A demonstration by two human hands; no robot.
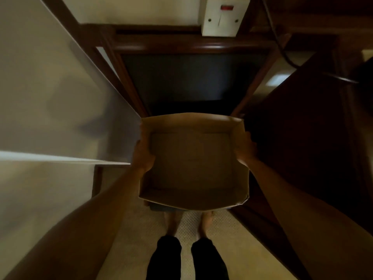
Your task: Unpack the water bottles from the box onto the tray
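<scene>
A brown cardboard box (pixel 191 162) is held in the air in front of me, open at the top, and its bare bottom shows with nothing inside. My left hand (pixel 142 156) grips the box's left wall, thumb inside the rim. On the opposite wall, my right hand (pixel 245 148) grips the rim in the same way. No water bottles and no tray are in view.
A dark wooden frame (pixel 191 45) with a black recess lies ahead below the box. A white wall switch (pixel 223 17) sits at the top. A pale door or wall (pixel 50 87) is on the left, dark wooden furniture (pixel 312 128) on the right. My bare feet (pixel 189 223) stand on carpet.
</scene>
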